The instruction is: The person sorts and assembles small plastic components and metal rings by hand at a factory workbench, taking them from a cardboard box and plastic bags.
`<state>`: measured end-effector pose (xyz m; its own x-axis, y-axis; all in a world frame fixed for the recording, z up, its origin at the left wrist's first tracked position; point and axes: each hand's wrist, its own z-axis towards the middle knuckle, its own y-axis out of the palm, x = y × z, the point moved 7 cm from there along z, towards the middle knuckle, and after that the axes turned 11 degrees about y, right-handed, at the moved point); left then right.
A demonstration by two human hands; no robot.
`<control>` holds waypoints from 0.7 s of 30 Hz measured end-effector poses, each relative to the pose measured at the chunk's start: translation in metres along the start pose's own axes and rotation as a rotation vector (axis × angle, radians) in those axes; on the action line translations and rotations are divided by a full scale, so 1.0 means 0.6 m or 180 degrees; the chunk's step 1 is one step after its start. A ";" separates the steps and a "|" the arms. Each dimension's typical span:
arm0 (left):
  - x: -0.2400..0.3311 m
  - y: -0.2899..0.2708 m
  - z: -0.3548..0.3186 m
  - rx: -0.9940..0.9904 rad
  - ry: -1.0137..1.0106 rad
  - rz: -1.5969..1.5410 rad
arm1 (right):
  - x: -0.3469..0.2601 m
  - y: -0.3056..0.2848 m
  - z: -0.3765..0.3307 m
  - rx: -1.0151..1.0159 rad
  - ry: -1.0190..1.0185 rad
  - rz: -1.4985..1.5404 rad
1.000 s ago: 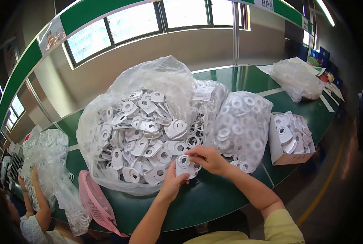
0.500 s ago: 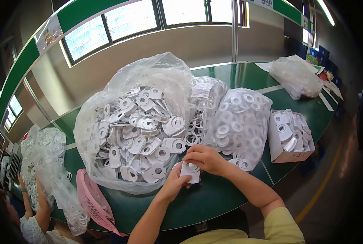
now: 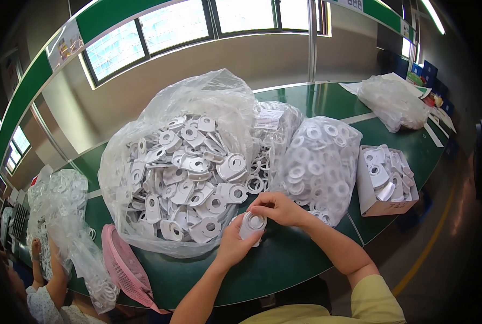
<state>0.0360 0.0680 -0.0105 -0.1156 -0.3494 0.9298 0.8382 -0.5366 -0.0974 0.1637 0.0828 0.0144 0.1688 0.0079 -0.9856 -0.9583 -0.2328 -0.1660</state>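
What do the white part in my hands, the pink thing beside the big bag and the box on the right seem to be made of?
White part: probably moulded plastic, smooth with a soft sheen and rounded edges. Pink thing: likely mesh fabric, matt, from its fine grid. Box: apparently cardboard, matt, with thin, flat walls.

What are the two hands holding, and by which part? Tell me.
A white ringed piece: the left hand grips its lower part; the right hand is at its upper edge.

Likely a factory workshop: green bench (image 3: 284,264), bagged white parts (image 3: 184,191)
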 end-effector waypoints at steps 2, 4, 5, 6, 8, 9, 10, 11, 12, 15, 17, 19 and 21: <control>0.026 -0.006 0.001 0.0113 0.0282 0.1231 | -0.006 0.000 -0.002 -0.0126 -0.0170 0.0045; 0.031 -0.008 0.002 0.0150 0.0217 0.1145 | -0.021 0.000 -0.006 -0.0122 -0.0336 -0.0311; 0.030 -0.011 0.002 0.0189 0.0153 0.1064 | -0.031 0.004 -0.011 -0.0122 -0.0504 -0.0665; 0.027 -0.014 0.000 0.0190 0.0152 0.1063 | -0.034 0.006 -0.014 -0.0122 -0.0503 -0.0666; 0.010 -0.020 -0.005 0.0013 0.0010 0.1253 | -0.038 0.020 -0.015 -0.0037 -0.0572 -0.1478; 0.008 -0.024 -0.005 0.0019 0.0005 0.1258 | -0.036 0.023 -0.014 -0.0045 -0.0575 -0.1475; 0.004 -0.023 -0.005 0.0014 -0.0107 0.1046 | -0.036 0.023 -0.015 -0.0045 -0.0646 -0.1469; -0.001 -0.021 -0.004 0.0010 -0.0220 0.0835 | -0.034 0.023 -0.016 -0.0046 -0.0717 -0.1463; -0.007 -0.019 -0.002 0.0005 -0.0217 0.0838 | -0.027 0.026 -0.013 -0.0040 -0.0719 -0.1461; -0.012 -0.027 0.000 0.0509 -0.0016 0.0194 | -0.007 0.003 0.001 0.0555 -0.0638 -0.0188; -0.019 -0.035 0.000 0.1047 -0.0156 -0.0789 | 0.019 -0.007 0.010 0.0593 -0.0080 0.0470; -0.004 -0.018 0.004 0.0958 -0.0002 -0.0722 | 0.019 -0.004 0.006 0.0609 -0.0040 0.0370; 0.016 -0.010 0.005 0.0862 0.0149 -0.0659 | 0.017 -0.001 0.002 0.0631 0.0002 0.0269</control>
<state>0.0316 0.0705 -0.0001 -0.3173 -0.2926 0.9021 0.9048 -0.3785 0.1954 0.1660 0.0844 0.0044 0.0859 -0.0041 -0.9963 -0.9956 -0.0369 -0.0857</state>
